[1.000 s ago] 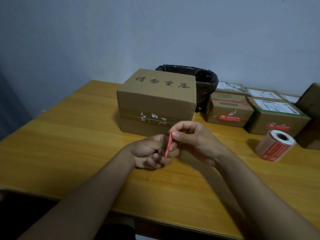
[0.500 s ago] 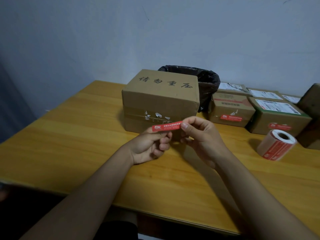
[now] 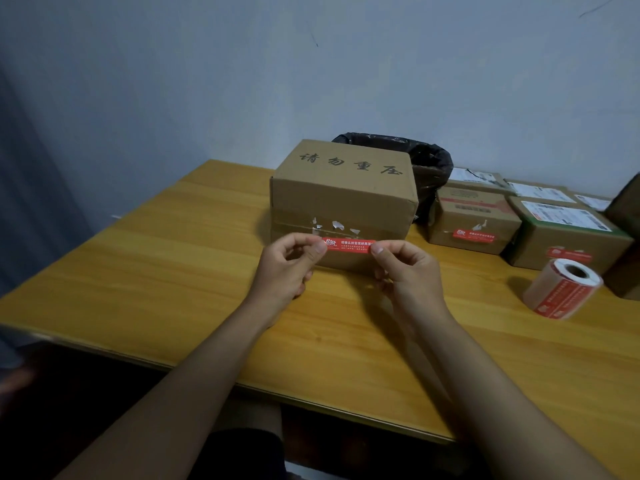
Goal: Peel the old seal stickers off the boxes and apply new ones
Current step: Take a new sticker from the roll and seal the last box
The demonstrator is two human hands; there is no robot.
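Wooden counter (image 3: 173, 271): one large box (image 3: 343, 199), one sticker roll (image 3: 562, 292)
Left hand (image 3: 287, 268) and right hand (image 3: 405, 271) each pinch one end of one red sticker (image 3: 349, 245); both grips closed on it

Wooden table (image 3: 173, 271), black bag-lined bin (image 3: 426, 161) behind, pale wall (image 3: 311, 64)

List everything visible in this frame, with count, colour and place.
large cardboard box: 1, brown, table centre, white sticker scraps on its front
red seal sticker: 1, held level before that box
sticker roll: 1, red and white, table right
small boxes: about five, brown, right rear, two showing red seals
bin bag: 1, black, behind large box
table: 1, yellow wood
left hand: pinches sticker's left end
right hand: pinches its right end
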